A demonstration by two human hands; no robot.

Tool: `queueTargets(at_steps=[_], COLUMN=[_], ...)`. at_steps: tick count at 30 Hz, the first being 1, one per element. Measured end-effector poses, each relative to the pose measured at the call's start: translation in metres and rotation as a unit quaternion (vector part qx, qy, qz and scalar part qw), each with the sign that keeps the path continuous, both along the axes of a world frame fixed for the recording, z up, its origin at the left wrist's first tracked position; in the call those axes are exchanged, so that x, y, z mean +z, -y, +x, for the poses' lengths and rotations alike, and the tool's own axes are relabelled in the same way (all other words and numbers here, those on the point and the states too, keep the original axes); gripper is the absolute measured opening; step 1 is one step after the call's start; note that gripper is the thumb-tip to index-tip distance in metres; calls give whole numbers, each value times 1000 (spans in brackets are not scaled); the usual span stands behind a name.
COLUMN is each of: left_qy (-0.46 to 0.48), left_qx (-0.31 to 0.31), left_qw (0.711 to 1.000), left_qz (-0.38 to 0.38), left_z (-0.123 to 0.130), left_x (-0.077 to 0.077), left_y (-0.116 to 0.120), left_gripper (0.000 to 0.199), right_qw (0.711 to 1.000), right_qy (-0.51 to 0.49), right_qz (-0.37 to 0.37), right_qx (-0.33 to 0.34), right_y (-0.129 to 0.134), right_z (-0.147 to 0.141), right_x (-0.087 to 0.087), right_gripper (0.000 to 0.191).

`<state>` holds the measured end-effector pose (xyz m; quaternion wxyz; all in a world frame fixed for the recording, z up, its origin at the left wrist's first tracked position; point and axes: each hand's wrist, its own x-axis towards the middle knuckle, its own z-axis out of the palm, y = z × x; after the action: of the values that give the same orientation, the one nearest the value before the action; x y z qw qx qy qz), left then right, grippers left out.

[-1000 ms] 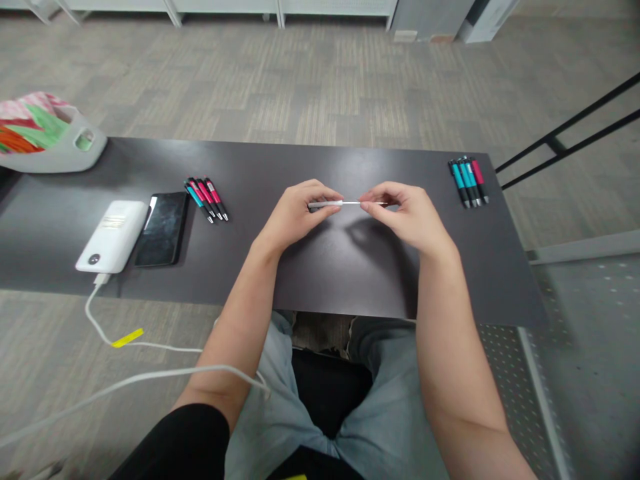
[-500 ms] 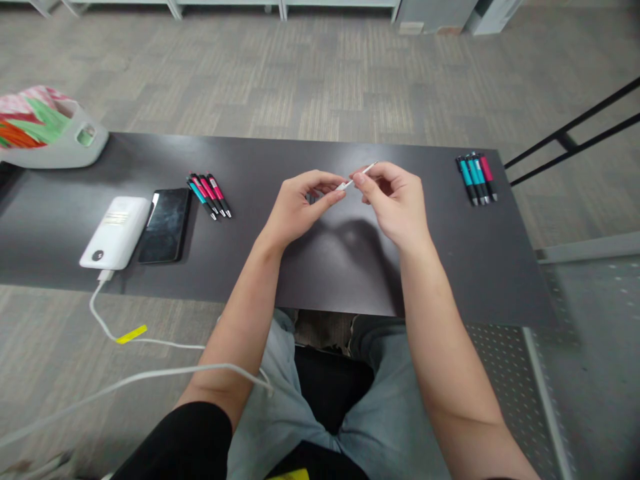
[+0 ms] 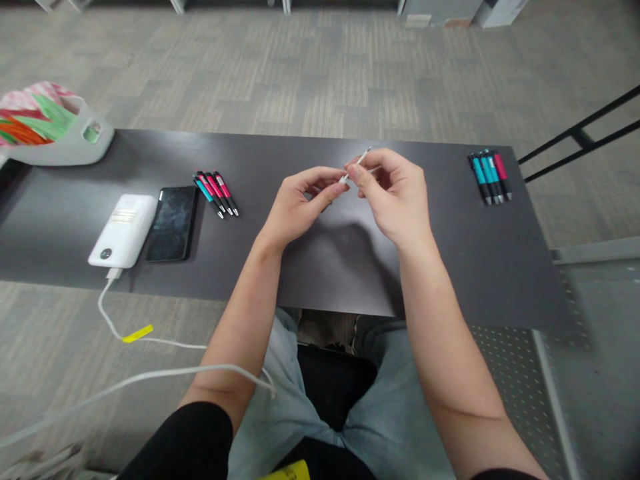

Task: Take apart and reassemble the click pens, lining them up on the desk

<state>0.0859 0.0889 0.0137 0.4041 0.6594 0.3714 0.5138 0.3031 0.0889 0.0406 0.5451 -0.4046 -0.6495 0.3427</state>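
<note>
Over the middle of the dark table, my right hand [image 3: 397,190] pinches a thin white pen refill [image 3: 364,155] between thumb and fingers. It slants up to the right and has a dark tip. Opposite it, my left hand [image 3: 307,203] has thumb and fingers closed on a pen part, mostly hidden; a small pale end and a dark bit show there. The refill's lower end meets the left fingertips. To the left lie several pens [image 3: 216,193], pink and one blue. Another group of pens [image 3: 490,177], blue and one pink, lies at the right.
A white power bank [image 3: 123,230] with a white cable [image 3: 107,313] lies on the table [image 3: 250,267] beside a black phone [image 3: 173,223]. A white basket [image 3: 93,147] with colourful packets stands at the far left. A black metal frame [image 3: 583,137] is beyond the right edge.
The refill has tilted more steeply, and my right hand has risen slightly. Its lower end is closer to my left fingertips. The view has shifted a little.
</note>
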Motion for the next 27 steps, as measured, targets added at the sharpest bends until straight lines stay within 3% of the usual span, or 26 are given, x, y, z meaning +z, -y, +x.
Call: queueTargets(at_steps=[4, 12, 15, 20, 24, 27], left_qy=[18, -18, -45, -109, -139, -136], left_qx=[-9, -10, 11, 50, 47, 31], left_qw=[1000, 1000, 999, 993, 989, 990], left_qz=[4, -10, 0, -20, -12, 3], left_z=[-4, -11, -20, -35, -39, -40], left_x=[-1, -3, -1, 3, 2, 1], left_y=[-1, -2, -4, -3, -2, 0], left_gripper=[62, 56, 53, 41, 22, 20], right_qw=[999, 999, 995, 966, 944, 939], right_qy=[10, 44, 100, 248, 320, 335], right_qz=[45, 8, -29, -64, -70, -75], right_qx=[-28, -5, 9, -26, -24, -19], right_y=[0, -11, -12, -7, -2, 0], right_z=[-7, 0, 12, 18, 9, 4], right_x=[-3, -18, -18, -21, -27, -30], right_gripper=[61, 59, 52, 23, 24, 18])
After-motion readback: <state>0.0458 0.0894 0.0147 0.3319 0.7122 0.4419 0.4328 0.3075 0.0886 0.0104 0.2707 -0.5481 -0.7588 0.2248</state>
